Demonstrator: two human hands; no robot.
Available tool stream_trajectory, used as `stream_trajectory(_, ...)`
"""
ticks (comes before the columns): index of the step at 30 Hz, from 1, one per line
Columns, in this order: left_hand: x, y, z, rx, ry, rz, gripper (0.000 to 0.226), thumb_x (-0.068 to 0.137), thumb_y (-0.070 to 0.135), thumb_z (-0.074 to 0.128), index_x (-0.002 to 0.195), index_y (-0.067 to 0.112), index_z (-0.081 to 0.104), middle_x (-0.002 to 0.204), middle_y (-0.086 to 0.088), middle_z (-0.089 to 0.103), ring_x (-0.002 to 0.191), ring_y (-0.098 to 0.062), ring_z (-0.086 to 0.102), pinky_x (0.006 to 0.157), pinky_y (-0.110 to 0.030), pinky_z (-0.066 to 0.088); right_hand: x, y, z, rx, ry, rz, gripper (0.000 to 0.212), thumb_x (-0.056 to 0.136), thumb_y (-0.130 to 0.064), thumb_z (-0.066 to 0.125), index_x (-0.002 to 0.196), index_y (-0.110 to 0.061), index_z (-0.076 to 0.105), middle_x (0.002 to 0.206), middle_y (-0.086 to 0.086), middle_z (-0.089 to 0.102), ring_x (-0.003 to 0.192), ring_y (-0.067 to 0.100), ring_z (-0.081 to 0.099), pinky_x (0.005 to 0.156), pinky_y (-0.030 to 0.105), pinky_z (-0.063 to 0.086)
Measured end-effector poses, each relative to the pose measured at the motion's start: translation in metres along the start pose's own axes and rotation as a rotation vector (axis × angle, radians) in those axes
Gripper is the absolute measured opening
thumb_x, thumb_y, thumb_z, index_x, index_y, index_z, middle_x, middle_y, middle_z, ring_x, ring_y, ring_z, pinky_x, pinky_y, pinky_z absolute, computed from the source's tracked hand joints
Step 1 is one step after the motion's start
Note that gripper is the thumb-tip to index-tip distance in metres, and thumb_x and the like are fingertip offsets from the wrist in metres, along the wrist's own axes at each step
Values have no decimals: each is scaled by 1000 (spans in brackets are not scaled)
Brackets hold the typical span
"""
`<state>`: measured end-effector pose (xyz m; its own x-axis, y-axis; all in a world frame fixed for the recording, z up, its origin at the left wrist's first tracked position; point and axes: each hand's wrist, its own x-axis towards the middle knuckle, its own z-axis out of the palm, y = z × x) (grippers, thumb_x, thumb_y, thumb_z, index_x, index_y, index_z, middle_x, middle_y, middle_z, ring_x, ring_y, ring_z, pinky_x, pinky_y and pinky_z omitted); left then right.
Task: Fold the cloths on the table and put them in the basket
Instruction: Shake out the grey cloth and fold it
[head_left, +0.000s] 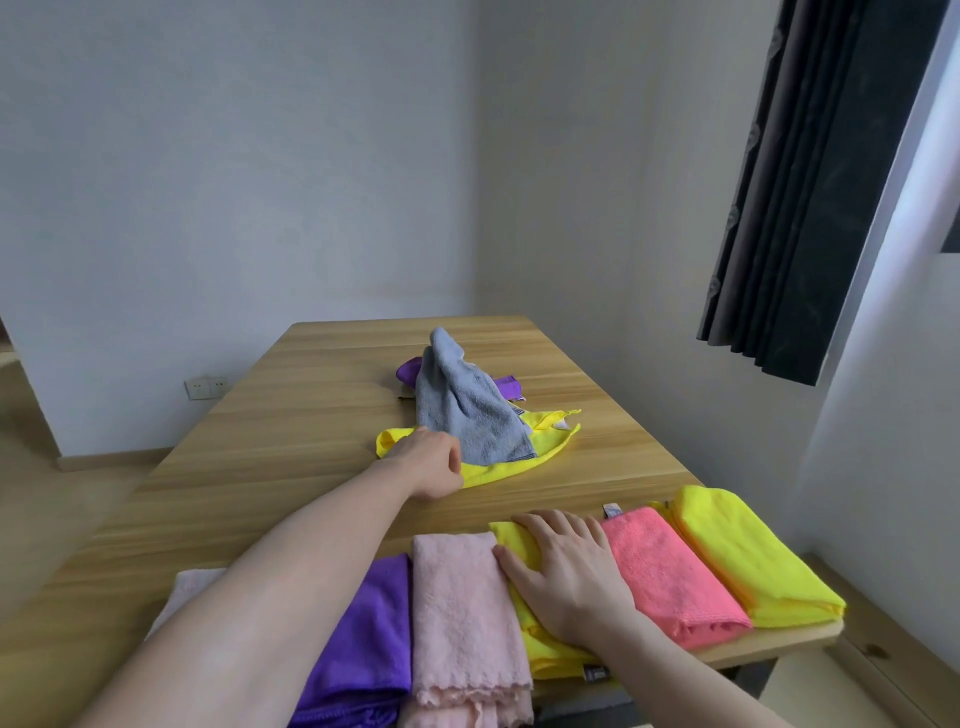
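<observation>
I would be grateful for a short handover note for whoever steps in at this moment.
Left hand: reached out, gripping the unfolded yellow cloth in the pile.
Right hand: flat on the folded yellow cloth at the near edge.
Done: folded cloths in a row on the table.
Left: the grey cloth and the purple cloth of the pile.
No basket is in view.

The wooden tabletop (249, 467) carried a loose heap near its middle — a grey cloth (462, 410) over a yellow cloth (498, 467) and purple cloth (408, 370). Along the near edge lay folded cloths side by side — purple (363, 639), pink (462, 623), yellow (540, 649), coral (670, 571), yellow (743, 551).
</observation>
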<state>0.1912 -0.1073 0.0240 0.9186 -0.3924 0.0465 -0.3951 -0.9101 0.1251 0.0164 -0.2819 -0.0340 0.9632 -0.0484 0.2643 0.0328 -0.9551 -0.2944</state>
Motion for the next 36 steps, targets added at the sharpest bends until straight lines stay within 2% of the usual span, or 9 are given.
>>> stream_trajectory(3,1,5,1,-104,83,-20,10,87,38,54,91,33,61,105,4,69,104,-21,63,76,-32,48,1,0,1,-10,1,3,71,86,-77,21,140,-41,49,143,-18,48,137,14,38,120,40,20)
stream_trajectory(6,2,9,8,-97,111,-31,20,94,35,53,109,31,65,116,-1,70,110,-25,64,80,-33,50,1,0,1,-6,-4,1,71,86,-77,21,140,-40,49,142,-17,49,137,15,38,120,41,20)
stream_trajectory(10,2,14,13,12,70,-83,39,87,40,66,126,34,63,127,-1,63,116,-25,62,86,-32,50,0,0,1,-4,-10,1,71,87,-76,21,141,-40,48,142,-17,49,136,15,39,120,41,20)
stream_trajectory(15,8,19,10,3,171,-144,15,91,34,66,104,32,75,117,1,70,106,-25,66,76,-29,49,0,-1,1,8,-16,0,70,87,-76,22,141,-39,49,143,-16,48,137,15,38,120,41,19)
stream_trajectory(23,15,16,-31,-383,352,-307,23,90,46,66,79,28,75,92,5,73,89,-25,68,70,-28,47,-1,0,-1,1,-52,11,71,87,-77,22,142,-39,47,143,-16,47,137,15,37,120,42,19)
stream_trajectory(26,15,14,-53,-489,408,-320,24,93,45,65,82,25,73,91,4,73,85,-25,64,70,-28,46,3,-1,-7,14,-128,34,71,89,-77,25,146,-38,43,147,-15,43,141,16,33,123,45,14)
stream_trajectory(29,15,13,-79,-557,501,-319,23,96,38,62,88,20,73,99,-4,74,94,-31,65,73,-29,46,11,-6,-22,65,-167,68,70,91,-75,32,149,-37,40,151,-11,41,144,18,33,124,48,10)
stream_trajectory(32,18,13,-112,-622,581,-340,24,99,34,57,89,17,71,103,-11,74,101,-35,65,76,-32,45,26,-14,-46,111,-123,90,67,92,-73,37,149,-37,40,152,-8,42,140,21,39,120,46,20)
stream_trajectory(36,18,18,-166,-769,701,-332,25,102,31,52,88,14,63,99,-10,71,94,-31,61,74,-31,41,56,-32,-96,159,-36,94,62,94,-67,45,147,-35,42,150,-3,44,134,25,46,110,43,37)
